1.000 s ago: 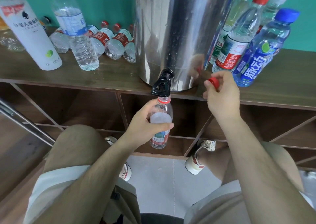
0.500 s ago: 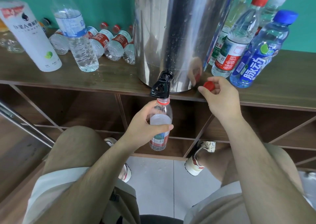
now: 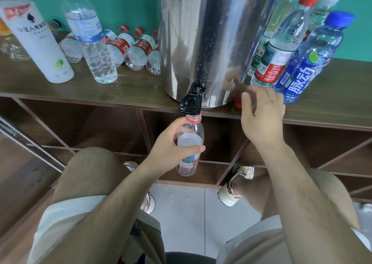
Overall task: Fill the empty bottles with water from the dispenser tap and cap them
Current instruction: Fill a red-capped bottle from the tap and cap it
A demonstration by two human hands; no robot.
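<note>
Head view, centre: the left hand (image 3: 171, 142) grips the uncapped bottle (image 3: 188, 166), mouth just under the dispenser tap (image 3: 191, 101); filling looks unfinished. The right hand (image 3: 261, 118) hovers loosely open, empty, above the red cap (image 3: 238, 102) on the surface (image 3: 130, 90). Capping remains.

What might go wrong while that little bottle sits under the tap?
The left hand holds the small clear plastic bottle under the black tap; if its mouth drifts, water would spill onto the tiled floor. The small red cap lies loose on the wooden shelf near its edge, beside the right hand, which might knock it off.
</note>
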